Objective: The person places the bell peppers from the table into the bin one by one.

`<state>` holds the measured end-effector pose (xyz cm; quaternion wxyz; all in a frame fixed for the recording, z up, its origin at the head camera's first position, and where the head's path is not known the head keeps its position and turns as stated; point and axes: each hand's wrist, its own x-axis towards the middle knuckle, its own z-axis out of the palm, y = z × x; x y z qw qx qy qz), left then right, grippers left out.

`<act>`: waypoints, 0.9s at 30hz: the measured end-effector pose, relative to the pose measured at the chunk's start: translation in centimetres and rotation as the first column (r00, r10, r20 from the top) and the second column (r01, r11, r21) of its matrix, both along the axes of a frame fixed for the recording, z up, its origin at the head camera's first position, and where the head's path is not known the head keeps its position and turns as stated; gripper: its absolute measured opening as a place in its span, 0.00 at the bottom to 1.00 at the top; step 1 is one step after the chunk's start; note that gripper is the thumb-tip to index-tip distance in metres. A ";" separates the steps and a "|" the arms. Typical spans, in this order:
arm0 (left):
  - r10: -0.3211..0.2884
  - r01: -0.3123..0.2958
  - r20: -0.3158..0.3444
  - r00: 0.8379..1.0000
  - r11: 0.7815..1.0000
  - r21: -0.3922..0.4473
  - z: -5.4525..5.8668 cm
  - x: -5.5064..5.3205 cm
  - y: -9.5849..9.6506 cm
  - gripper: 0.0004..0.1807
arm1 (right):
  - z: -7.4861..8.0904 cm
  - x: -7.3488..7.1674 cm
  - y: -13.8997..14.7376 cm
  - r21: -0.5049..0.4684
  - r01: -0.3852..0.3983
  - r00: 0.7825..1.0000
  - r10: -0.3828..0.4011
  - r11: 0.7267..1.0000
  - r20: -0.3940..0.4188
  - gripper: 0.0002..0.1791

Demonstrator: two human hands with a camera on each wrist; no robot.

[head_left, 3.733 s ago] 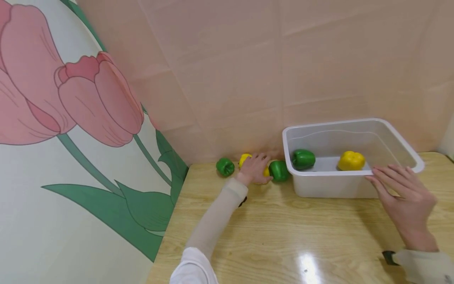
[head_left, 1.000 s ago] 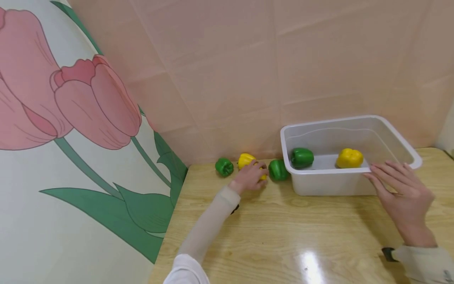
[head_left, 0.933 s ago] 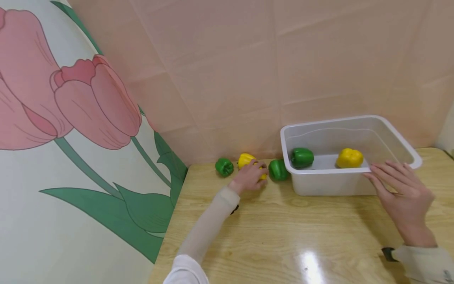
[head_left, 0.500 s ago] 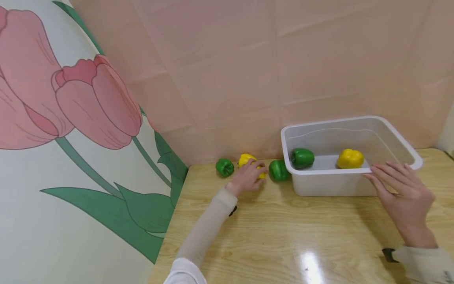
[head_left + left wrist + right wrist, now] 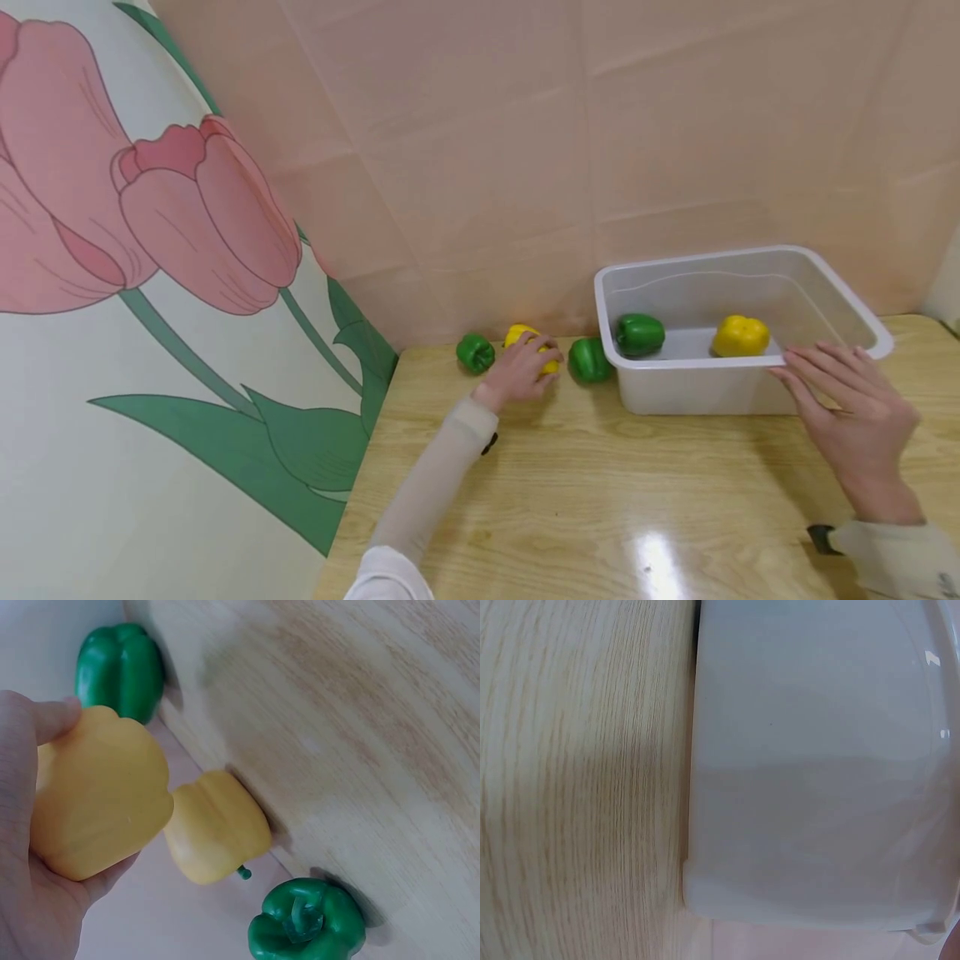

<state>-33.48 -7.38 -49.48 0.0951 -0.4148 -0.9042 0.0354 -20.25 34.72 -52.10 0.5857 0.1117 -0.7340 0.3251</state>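
My left hand (image 5: 517, 372) grips a yellow bell pepper (image 5: 101, 791), with the thumb on one side and fingers on the other. In the head view, the hand covers much of that pepper. Right behind it, against the backdrop, lies a second yellow bell pepper (image 5: 217, 827). A green bell pepper (image 5: 476, 354) is to the left, another green bell pepper (image 5: 589, 360) to the right beside the bin. My right hand (image 5: 862, 417) holds the front rim of the whitish plastic bin (image 5: 697, 390), fingers at the rim and thumb just below.
Inside the bin lie a green bell pepper (image 5: 641, 335) and a yellow bell pepper (image 5: 741, 336). Both bin and loose peppers stand along the back of the wooden table (image 5: 570, 492). A pinkish backdrop (image 5: 480, 167) rises behind, and a tulip-painted wall (image 5: 60, 450) stands at the left.
Since the oldest frame, my left hand has curled round the front yellow bell pepper and shifted slightly left, away from the green one beside the bin. My right hand stays on the rim.
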 end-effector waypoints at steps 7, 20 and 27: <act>-0.025 0.025 -0.027 0.999 1.000 0.012 0.2 0.0 -0.1 0.18 | -0.1 0.0 -0.1 -0.008 -0.006 1.000 0.006 1.000 0.003 0.19; -0.104 0.112 -0.071 0.992 0.985 0.131 0.7 0.2 0.3 0.19 | 0.5 0.2 -0.6 -0.023 -0.010 1.000 0.009 1.000 -0.022 0.20; -0.123 0.133 -0.068 0.990 0.975 0.178 0.9 0.3 0.3 0.21 | 1.0 0.6 -1.1 -0.010 -0.001 1.000 0.001 1.000 -0.014 0.24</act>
